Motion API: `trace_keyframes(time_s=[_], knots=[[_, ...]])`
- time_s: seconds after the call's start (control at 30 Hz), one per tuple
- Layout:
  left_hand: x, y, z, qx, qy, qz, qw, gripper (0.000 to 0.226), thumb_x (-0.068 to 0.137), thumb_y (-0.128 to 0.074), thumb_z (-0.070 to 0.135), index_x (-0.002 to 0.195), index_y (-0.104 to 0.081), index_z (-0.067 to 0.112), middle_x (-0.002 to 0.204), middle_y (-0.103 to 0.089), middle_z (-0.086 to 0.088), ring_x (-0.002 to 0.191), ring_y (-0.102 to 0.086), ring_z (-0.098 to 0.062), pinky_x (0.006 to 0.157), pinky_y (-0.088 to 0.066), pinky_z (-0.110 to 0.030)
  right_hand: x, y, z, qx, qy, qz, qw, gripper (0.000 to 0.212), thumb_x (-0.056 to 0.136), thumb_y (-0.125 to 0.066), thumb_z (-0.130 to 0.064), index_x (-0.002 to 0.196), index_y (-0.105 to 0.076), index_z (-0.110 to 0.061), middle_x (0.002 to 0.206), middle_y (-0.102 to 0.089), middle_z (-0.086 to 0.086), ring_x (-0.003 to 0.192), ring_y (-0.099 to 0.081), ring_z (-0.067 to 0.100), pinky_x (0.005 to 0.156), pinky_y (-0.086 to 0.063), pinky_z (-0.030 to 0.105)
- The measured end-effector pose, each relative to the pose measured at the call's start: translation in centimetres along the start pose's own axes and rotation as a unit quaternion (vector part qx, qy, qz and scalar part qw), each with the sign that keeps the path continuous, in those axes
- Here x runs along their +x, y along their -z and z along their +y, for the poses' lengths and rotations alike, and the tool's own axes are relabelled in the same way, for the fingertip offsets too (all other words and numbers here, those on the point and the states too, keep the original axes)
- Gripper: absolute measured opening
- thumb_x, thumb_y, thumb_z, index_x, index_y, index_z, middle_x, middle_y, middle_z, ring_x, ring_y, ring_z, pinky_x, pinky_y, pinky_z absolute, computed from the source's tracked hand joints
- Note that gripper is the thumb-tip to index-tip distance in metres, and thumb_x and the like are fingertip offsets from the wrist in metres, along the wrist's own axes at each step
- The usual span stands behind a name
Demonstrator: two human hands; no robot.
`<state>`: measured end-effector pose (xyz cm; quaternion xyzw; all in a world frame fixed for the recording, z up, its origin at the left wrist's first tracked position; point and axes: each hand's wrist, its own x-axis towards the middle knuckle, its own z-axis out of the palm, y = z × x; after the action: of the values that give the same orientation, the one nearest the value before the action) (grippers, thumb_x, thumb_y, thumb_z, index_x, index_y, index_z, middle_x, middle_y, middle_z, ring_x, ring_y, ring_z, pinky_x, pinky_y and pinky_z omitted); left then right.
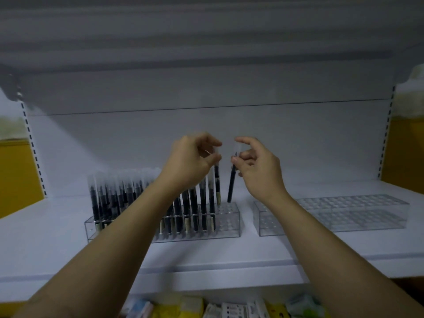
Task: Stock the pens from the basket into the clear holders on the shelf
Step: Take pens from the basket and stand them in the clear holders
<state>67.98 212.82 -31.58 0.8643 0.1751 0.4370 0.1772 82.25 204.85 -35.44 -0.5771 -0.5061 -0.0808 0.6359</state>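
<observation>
White metal shelving fills the view, with a plain back panel and one wide shelf (229,255) across the middle. Two clear holders stand on it, well apart. The left holder (229,226) lies at about 7 o'clock from the centre and the right holder (358,216) at about 4 o'clock.

The left hand (192,161) pinches a dark pen (217,182) near its top, between the thumb and the curled fingers. This pen hangs upright, and its lower end is just above the right part of the left holder. The right hand (257,166) pinches a second pen (231,187) in the same way. It leans a little, with its tip near the free holes at the 3 o'clock end of that holder. I cannot tell if either tip is already inside a hole.

The stocked pens (110,198) stand in rows and fill most of the left holder. Only a few holes at its right end look free. The right holder has no pens at all. So I judge the task near the half: the first holder is almost done, and the second one is not yet begun. The basket is not in view, so the number of pens left is unknown.

Some coloured packets (229,309) lie under the shelf at 6 o'clock, blurred.
</observation>
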Motion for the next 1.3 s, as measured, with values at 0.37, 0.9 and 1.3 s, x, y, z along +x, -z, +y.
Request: trace_keyframes(time_s=[0.37,0.9,1.3], knots=[[0.2,-0.7,-0.4,0.124,0.034,-0.045,0.991,0.018,0.094,-0.057,0.033,0.101,-0.068,0.021,0.095,-0.071,0.003,0.089,-0.065,-0.015,0.085,-0.054,-0.036,0.1,-0.5,-0.2,-0.043,-0.007,-0.045,0.998,0.036,0.087,-0.069,-0.013,0.118,-0.060,-0.031,0.087,-0.063,-0.007,0.071,-0.062,0.003,0.074,-0.055,0.021],[-0.8,-0.7,0.0,0.278,-0.006,-0.113,0.954,0.046,0.093,-0.049,0.052,0.131,-0.055,0.026,0.134,-0.057,0.007,0.131,-0.044,-0.018,0.116,-0.008,-0.059,-0.9,0.1,-0.6,-0.165,-0.014,-0.121,0.979,0.029,0.092,-0.064,-0.017,0.120,-0.067,-0.024,0.094,-0.065,-0.006,0.082,-0.060,0.008,0.080,-0.049,0.022],[-3.0,0.1,0.7,0.305,-0.014,-0.124,0.944,0.062,0.093,-0.054,0.042,0.148,-0.029,0.029,0.152,-0.036,0.003,0.142,-0.026,-0.016,0.118,0.004,-0.053,-1.3,0.4,-1.5,-0.218,-0.007,-0.143,0.965,0.040,0.087,-0.069,-0.024,0.127,-0.060,-0.027,0.088,-0.068,-0.008,0.086,-0.063,0.013,0.085,-0.054,0.038]])
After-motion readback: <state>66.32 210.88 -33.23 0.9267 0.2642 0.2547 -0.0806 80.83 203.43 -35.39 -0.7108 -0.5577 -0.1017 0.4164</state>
